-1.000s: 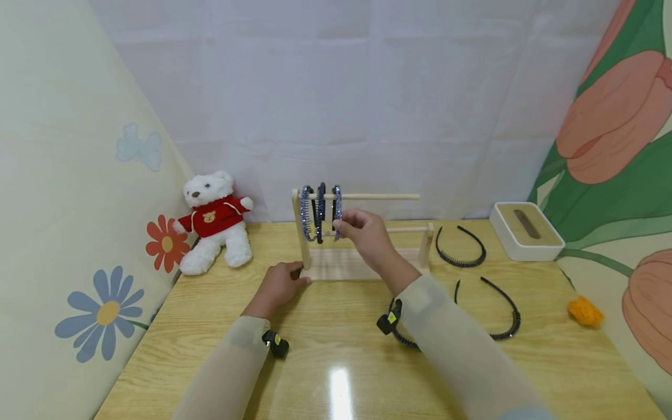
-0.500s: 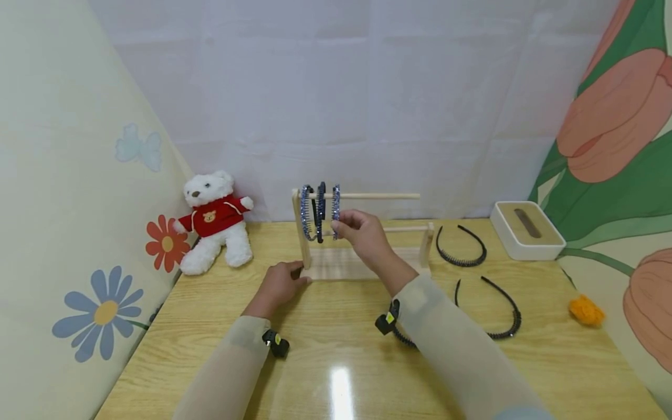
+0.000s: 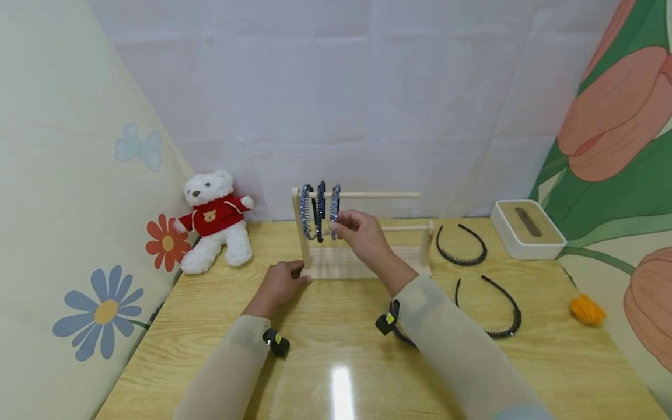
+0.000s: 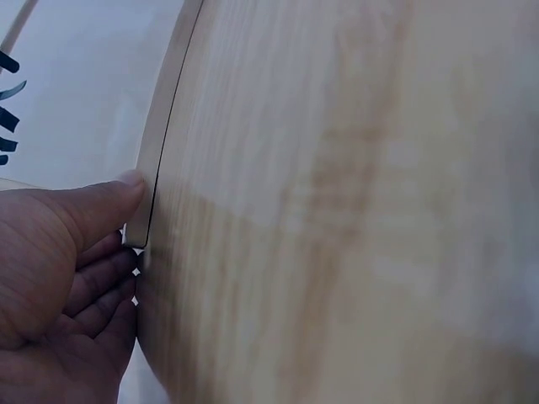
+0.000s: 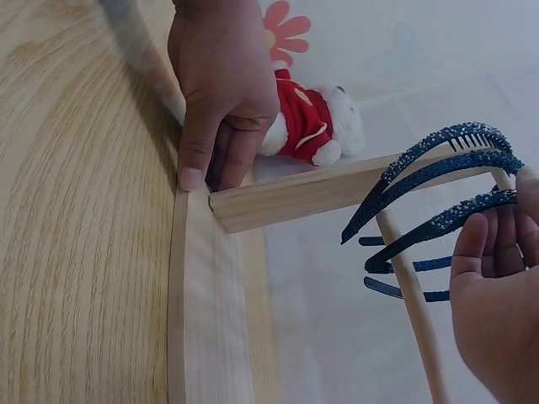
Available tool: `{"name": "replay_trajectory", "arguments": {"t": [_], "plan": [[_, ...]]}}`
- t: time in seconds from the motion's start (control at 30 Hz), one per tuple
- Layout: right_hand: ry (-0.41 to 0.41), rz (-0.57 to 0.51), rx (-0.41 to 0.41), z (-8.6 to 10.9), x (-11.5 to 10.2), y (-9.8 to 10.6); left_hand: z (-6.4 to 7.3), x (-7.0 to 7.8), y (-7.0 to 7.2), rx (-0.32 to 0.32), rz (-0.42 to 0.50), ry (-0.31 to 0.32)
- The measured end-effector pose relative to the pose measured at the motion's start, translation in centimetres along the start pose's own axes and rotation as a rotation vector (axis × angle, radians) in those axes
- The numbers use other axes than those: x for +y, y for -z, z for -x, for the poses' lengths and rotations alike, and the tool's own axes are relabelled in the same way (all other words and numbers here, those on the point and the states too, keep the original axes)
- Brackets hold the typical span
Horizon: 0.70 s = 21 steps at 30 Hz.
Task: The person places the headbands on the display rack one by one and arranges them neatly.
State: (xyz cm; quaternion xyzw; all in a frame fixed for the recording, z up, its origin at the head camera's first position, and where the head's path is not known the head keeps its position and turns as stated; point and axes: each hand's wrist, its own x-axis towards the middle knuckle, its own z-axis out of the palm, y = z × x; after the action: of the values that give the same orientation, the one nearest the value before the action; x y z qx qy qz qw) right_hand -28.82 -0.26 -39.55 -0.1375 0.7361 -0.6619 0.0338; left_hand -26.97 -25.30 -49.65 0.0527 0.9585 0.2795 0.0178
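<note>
A wooden headband rack [image 3: 367, 268] with an upper and a lower rod stands on the table. My right hand [image 3: 366, 236] pinches a glittery blue headband [image 3: 335, 203] between thumb and fingers; this headband hangs over the upper rod. Two more dark blue headbands hang at the rod's left end, a sparkly one [image 3: 305, 219] and a darker one [image 3: 321, 201] beside it. My left hand [image 3: 277, 286] grips the left front corner of the rack's base, its thumb on the edge in the left wrist view. In the right wrist view the held headband [image 5: 446, 220] is partly hidden by my fingers.
Black toothed headbands lie on the table at right: one [image 3: 462, 259] behind, another [image 3: 511, 326] nearer, a third [image 3: 404, 335] partly under my right forearm. A white box [image 3: 530, 251], an orange fluffy thing [image 3: 587, 310] and a white teddy bear [image 3: 210, 221] stand around.
The headband in my right hand has shifted slightly left along the upper rod and now leans a little. My left hand stays at the rack's base.
</note>
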Motion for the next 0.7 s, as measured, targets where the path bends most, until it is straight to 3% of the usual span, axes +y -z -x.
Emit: {"name": "replay_trajectory", "arguments": {"t": [0.7], "plan": [[0.012,-0.005,-0.002,0.20,0.09,0.20,0.00,-0.11,0.01,-0.002,0.014,0.002]]}}
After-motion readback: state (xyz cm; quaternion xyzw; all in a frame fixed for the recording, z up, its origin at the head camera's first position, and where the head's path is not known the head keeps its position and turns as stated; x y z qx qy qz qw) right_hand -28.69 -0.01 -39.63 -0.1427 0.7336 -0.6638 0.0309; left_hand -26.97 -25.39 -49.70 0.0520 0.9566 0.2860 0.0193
